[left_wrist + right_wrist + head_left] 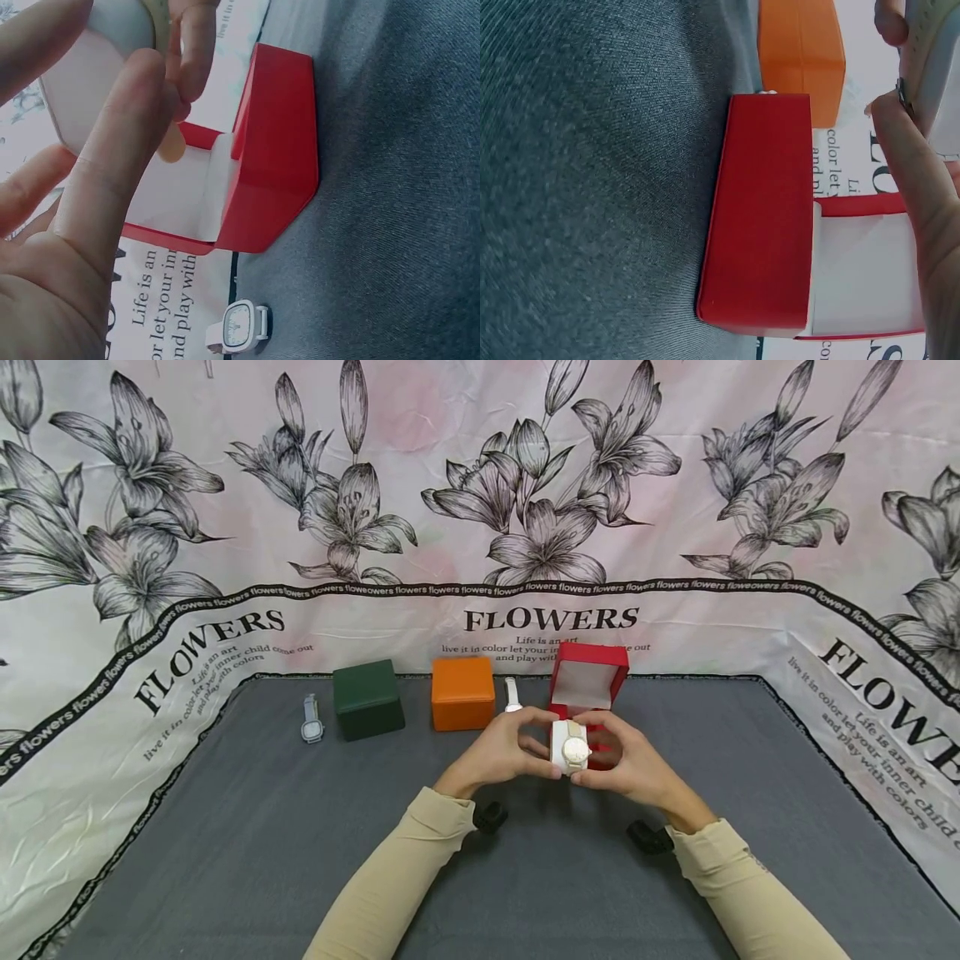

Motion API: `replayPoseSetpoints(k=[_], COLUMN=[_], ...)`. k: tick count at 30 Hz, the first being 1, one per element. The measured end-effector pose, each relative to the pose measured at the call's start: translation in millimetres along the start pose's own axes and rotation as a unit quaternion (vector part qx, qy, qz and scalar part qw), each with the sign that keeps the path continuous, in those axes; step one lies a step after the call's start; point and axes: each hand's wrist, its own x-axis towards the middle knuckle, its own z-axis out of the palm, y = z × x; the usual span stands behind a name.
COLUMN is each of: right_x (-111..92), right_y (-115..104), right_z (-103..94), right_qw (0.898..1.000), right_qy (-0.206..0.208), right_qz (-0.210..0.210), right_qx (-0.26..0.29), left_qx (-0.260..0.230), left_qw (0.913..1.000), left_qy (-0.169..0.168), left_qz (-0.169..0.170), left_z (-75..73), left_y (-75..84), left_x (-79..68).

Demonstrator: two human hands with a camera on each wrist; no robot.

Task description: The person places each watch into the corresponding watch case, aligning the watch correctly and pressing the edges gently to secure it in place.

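Note:
A cream-strapped wristwatch (576,750) is wrapped around a white cushion (557,745), held up between both hands. My left hand (507,750) grips the cushion's left side with thumb and fingers, and its pale end face (79,82) fills the upper left of the left wrist view. On the opposite side my right hand (633,764) pinches it; a fingertip lies by the strap's metal buckle (904,97) in the right wrist view. Just behind the hands a red watch box (589,662) stands with its lid raised, showing a white lining. In the head view the hands hide most of its base.
Left of the red box lies a white watch (512,693), partly covered by the left hand. An orange box (462,695) and a dark green box (368,700) stand closed farther left, then a pale blue watch (312,722). A flower-printed cloth (420,627) rises behind the grey tabletop (247,843).

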Motion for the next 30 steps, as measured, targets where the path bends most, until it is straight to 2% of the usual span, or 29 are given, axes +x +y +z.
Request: replayPoseSetpoints(k=[8,12,17,22,27,30], right_x=[-1.2,-0.7,-1.0,-1.3,-0.3,0.5], right_y=[-7.2,-10.7,-20.1,-22.7,-11.3,-0.2], right_z=[2.5,3.5,2.4,2.6,0.7,-4.5], right_qw=[1.0,1.0,0.998,0.99,0.984,0.977], right_qy=[-0.002,-0.006,0.005,0.017,0.015,0.012], right_qz=[-0.006,-0.012,-0.023,-0.07,-0.109,-0.125], right_qx=[0.007,0.01,-0.056,-0.123,-0.14,-0.174], left_qx=[0.014,0.011,0.007,-0.002,-0.006,-0.003], left_qw=[0.9999,0.9999,0.9999,1.0,0.9999,0.9998], left_qy=[-0.003,0.0,0.008,-0.002,-0.014,-0.017], left_qz=[0.006,0.005,0.008,0.006,0.005,0.003], left_z=[8.1,7.6,3.2,-0.3,-2.8,-4.3], left_y=[3.6,4.7,6.5,4.2,4.0,5.5], left_x=[0.6,-0.4,-0.2,1.0,0.6,-0.4])
